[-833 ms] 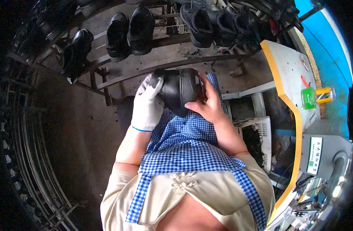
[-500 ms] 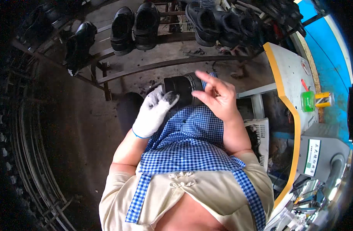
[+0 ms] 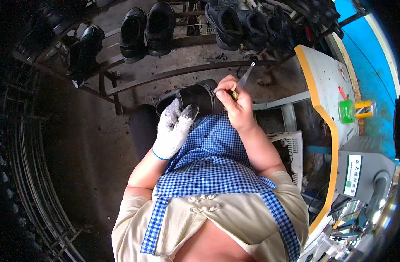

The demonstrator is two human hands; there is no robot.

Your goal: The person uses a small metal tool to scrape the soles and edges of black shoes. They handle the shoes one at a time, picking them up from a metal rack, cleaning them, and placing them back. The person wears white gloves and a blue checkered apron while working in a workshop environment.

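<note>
A black shoe [image 3: 199, 96] rests over my lap on the blue checked apron [image 3: 208, 135]. My left hand [image 3: 171, 131], in a white knit glove with darkened fingertips, is closed on its near side. At the shoe's right end, my bare right hand [image 3: 240, 107] is closed around a slim metal hand tool [image 3: 246, 77]. The tool's narrow blade-like end points up and away to the right, with a bit of yellow and dark handle [image 3: 234, 94] showing between the fingers. Its exact kind cannot be made out. The shoe's underside is hidden.
A metal rack [image 3: 165, 75] ahead carries several black shoes [image 3: 160, 28]. To the right stands a white, yellow-edged table [image 3: 324, 83] with a green container [image 3: 346, 112] and a grey machine [image 3: 365, 170]. Beneath it is a white plastic crate [image 3: 296, 153]. Wire racks [image 3: 32, 166] line the left.
My right thumb and forefinger, spread apart before, have closed and drawn in, and the metal tool now shows. The shoe has turned and shifted slightly left under my left hand.
</note>
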